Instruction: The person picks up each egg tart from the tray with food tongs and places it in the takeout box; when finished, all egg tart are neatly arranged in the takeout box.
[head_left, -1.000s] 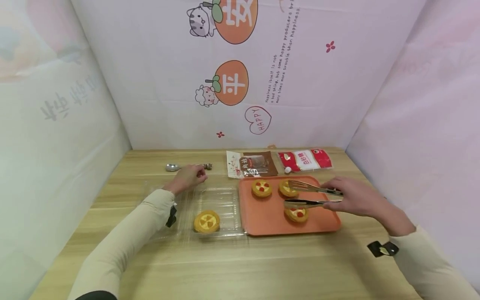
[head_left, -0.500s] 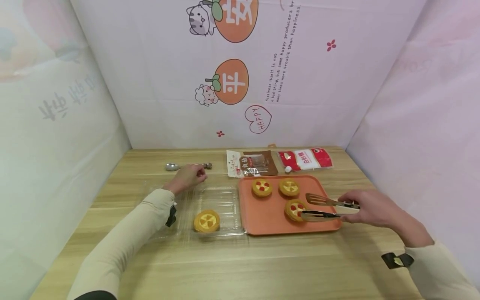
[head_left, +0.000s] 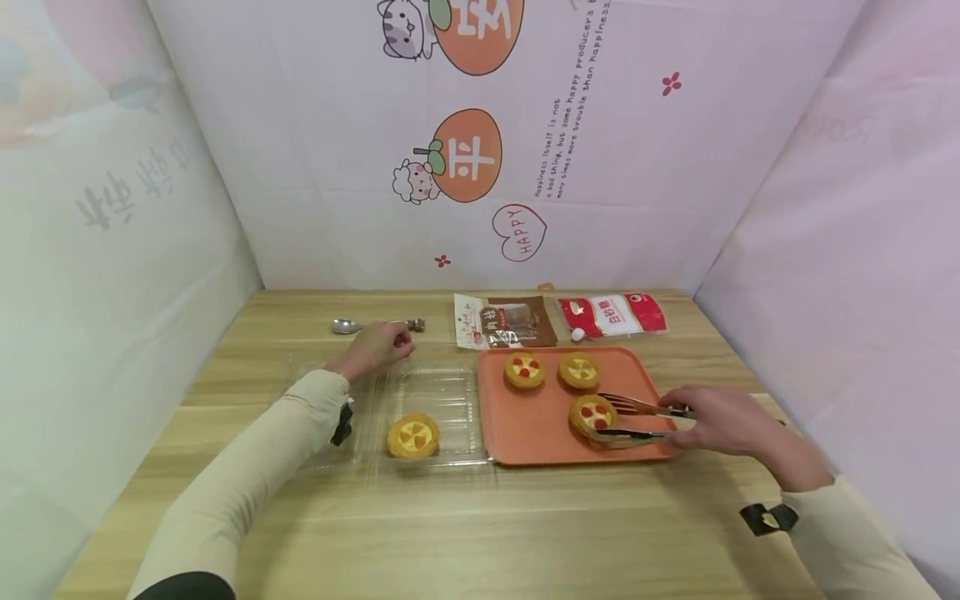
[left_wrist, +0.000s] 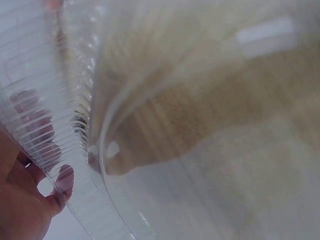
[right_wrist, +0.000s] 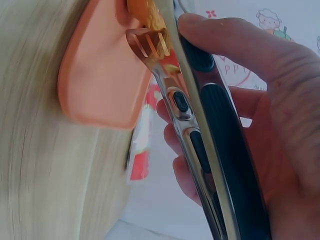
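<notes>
My right hand (head_left: 716,421) grips metal serving tongs (right_wrist: 200,125) with dark inlaid handles, thumb on one arm and fingers on the other. The tongs' spread ends lie around the right side of an egg tart (head_left: 591,412) with red toppings, on the orange tray (head_left: 532,437). Two more tarts sit behind it, one red-topped tart (head_left: 524,370) and one plain-topped tart (head_left: 579,371). On the left, my left hand (head_left: 375,348) holds the edge of a clear plastic container (head_left: 453,396), its fingers showing through the ridged wall in the left wrist view. A tart (head_left: 413,436) lies inside that container.
Behind the left hand lies a metal spoon (head_left: 347,326). A brown-and-white packet (head_left: 506,322) and a red-and-white packet (head_left: 612,315) lie behind the tray, near the printed back wall (head_left: 337,167). Side walls flank the wooden table (head_left: 450,542).
The right hand draws the tongs off the back right tart, rightward and toward the front, then brings them left around the front tart. The left hand stays in place.
</notes>
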